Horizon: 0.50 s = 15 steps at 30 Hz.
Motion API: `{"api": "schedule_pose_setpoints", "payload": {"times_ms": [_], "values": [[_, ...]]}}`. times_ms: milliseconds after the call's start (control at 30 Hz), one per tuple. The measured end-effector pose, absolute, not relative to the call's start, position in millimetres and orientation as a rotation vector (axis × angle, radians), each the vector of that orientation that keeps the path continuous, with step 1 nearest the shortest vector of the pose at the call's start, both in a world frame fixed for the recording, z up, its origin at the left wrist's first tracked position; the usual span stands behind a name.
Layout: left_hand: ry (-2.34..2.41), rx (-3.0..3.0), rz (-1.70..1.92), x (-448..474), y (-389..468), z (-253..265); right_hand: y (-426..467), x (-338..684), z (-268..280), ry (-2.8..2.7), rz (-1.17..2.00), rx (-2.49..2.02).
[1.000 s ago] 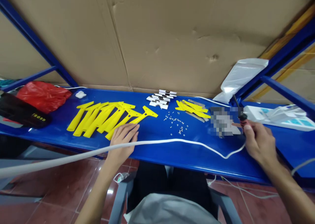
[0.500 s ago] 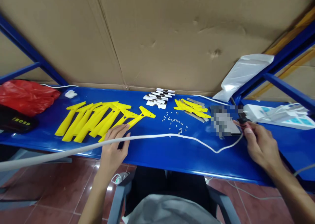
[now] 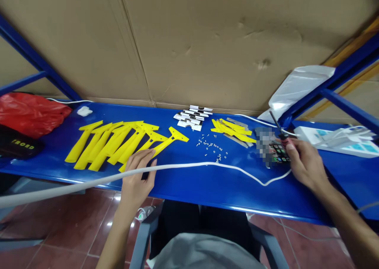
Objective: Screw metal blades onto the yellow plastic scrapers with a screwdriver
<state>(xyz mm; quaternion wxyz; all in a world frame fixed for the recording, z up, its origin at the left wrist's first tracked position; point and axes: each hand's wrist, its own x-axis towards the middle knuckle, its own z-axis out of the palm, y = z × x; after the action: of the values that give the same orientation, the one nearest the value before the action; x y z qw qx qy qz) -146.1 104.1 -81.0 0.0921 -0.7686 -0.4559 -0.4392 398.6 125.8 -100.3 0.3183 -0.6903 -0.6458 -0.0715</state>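
Note:
My left hand (image 3: 138, 178) is closed around the handle end of the rightmost yellow scraper handle (image 3: 166, 142), whose T-shaped head points away from me. Several more yellow scraper handles (image 3: 100, 148) lie side by side to its left. In my right hand (image 3: 308, 162) is a screwdriver (image 3: 284, 137) with a red and black grip, its dark shaft pointing up and away. Beneath it lies a phone (image 3: 278, 152) with lit app icons, partly blurred out. Small screws and nuts (image 3: 211, 144) are scattered between my hands.
Behind the screws are white-and-dark blade packs (image 3: 192, 117) and thin yellow strips (image 3: 232, 130). A white cable (image 3: 189, 165) crosses in front of my left hand. A power strip (image 3: 331, 142) stands right, a red bag (image 3: 35, 113) left, cardboard (image 3: 207, 44) behind.
My right hand has shifted slightly up and left, and the screwdriver's shaft now shows clearly, pointing upward. The phone's screen now shows icons. My left hand stays on the same scraper handle.

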Motion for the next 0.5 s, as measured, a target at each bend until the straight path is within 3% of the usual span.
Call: {"api": "schedule_pose_setpoints", "payload": {"times_ms": [500], "values": [[-1.345, -2.256, -1.329, -146, 104, -80, 146, 394, -99, -1.680, -0.288, -1.835]]}}
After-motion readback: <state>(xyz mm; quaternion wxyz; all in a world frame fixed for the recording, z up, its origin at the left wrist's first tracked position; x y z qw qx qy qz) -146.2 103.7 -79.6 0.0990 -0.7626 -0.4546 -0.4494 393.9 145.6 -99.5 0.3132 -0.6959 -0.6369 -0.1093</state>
